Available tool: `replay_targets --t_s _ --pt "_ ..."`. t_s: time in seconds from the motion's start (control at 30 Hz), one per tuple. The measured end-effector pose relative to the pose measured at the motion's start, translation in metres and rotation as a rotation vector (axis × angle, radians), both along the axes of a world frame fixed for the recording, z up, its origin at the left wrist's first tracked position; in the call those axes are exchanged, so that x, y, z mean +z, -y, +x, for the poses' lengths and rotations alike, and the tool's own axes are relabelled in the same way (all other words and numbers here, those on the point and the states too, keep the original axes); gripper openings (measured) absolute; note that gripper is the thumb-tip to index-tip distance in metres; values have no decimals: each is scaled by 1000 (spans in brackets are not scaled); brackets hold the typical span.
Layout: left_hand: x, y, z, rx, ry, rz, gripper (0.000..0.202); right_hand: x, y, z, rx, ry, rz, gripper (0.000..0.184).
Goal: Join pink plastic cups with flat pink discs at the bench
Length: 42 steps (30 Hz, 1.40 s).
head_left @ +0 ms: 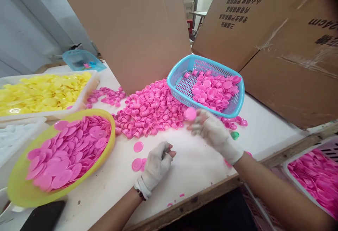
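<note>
My right hand [213, 132], in a white glove with bare fingertips, pinches a round pink plastic disc [190, 114] just in front of the blue basket [171, 83]. Motion blurs the disc a little. Curled fingers close my gloved left hand [157, 166] over the white table; whatever may be inside them is hidden. Beside it lie loose pink discs [138, 146]. A heap of small pink toy cups [150, 111] spreads behind both hands. More pink pieces [211, 90] fill part of the basket, which leans on the heap's right side.
At left stand a yellow bowl [112, 132] of pink discs, a white tray [88, 92] of yellow pieces and a dark phone [43, 217]. Large cardboard sheets [137, 30] rise behind. A green piece [235, 135] lies near the basket; a crate [287, 171] of pink pieces sits at lower right.
</note>
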State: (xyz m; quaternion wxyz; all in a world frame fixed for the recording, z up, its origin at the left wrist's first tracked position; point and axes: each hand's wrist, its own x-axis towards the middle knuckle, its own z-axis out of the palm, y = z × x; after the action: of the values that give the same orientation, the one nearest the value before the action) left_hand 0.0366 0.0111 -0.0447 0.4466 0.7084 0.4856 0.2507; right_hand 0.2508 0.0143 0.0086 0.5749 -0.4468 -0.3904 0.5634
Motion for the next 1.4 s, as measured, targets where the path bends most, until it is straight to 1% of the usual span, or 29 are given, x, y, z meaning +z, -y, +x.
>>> replay_targets --t_s 0.03,0.07,0.1,0.13,0.17,0.2,0.27,0.33,0.37,0.43,0.5,0.57,0.63,0.7,0.77,0.8,0.9,0.93,0.97,1.0,1.07,1.13,1.17,1.23,1.3,1.33,1.4 --pt "2 -8 -1 0 -52 146 14 10 -5 8 -65 -50 79 20" --pt "5 -17 -1 -4 -101 287 14 16 -9 16 -92 -43 123 24" --pt "7 -29 0 -11 -153 415 17 18 -12 22 -99 19 147 27" --pt "8 -41 4 -20 -214 518 21 15 -14 26 -94 136 159 28" --pt "9 -53 8 -26 -288 589 26 8 -15 29 -86 301 164 28" --pt "9 -64 14 -28 -376 627 30 -2 -16 31 -78 501 169 29" --pt "7 -80 25 -29 -554 637 36 -27 -17 29 -42 950 178 32" --pt "1 -84 33 -39 -664 638 40 -48 -18 22 -6 1335 164 40" --pt "-3 -81 36 -49 -687 651 41 -56 -18 17 13 1467 150 44" --pt "-9 -69 38 -76 -701 685 44 -63 -15 6 54 1608 140 50" --pt "-12 -52 38 -98 -702 693 45 -64 -10 -4 98 1633 171 52" --pt "-12 -34 36 -110 -692 672 47 -63 -2 -11 131 1625 219 51" --pt "-9 -19 33 -138 -654 632 51 -64 8 -13 139 1621 259 46" --pt "-3 -7 29 -177 -577 570 59 -69 18 -10 122 1603 301 41" --pt "2 0 21 -173 -472 502 62 -76 25 -3 36 1538 337 40" --pt "5 2 15 -141 -412 479 58 -78 29 1 -43 1490 352 41" --pt "10 1 -5 37 -219 493 38 -77 41 8 -323 1338 389 40" --pt "11 -1 -12 93 -164 505 31 -73 45 6 -369 1301 401 37" --pt "11 -2 -18 133 -128 505 23 -69 50 2 -366 1272 412 32" --pt "11 -4 -23 149 -115 492 17 -65 55 -4 -314 1251 417 27" --pt "11 -6 -30 125 -141 447 16 -58 63 -21 -112 1237 399 19" --pt "11 -4 -32 71 -200 421 19 -57 68 -40 84 1245 335 17" --pt "10 -3 -32 45 -237 420 17 -59 69 -48 147 1253 296 17" --pt "9 1 -30 -7 -335 423 12 -64 70 -58 213 1262 234 17" --pt "8 4 -28 -67 -441 408 8 -69 69 -59 230 1245 201 19" --pt "7 6 -27 -93 -478 395 8 -69 69 -57 231 1222 183 19" --pt "5 8 -26 -132 -501 367 10 -64 70 -51 245 1147 111 14"
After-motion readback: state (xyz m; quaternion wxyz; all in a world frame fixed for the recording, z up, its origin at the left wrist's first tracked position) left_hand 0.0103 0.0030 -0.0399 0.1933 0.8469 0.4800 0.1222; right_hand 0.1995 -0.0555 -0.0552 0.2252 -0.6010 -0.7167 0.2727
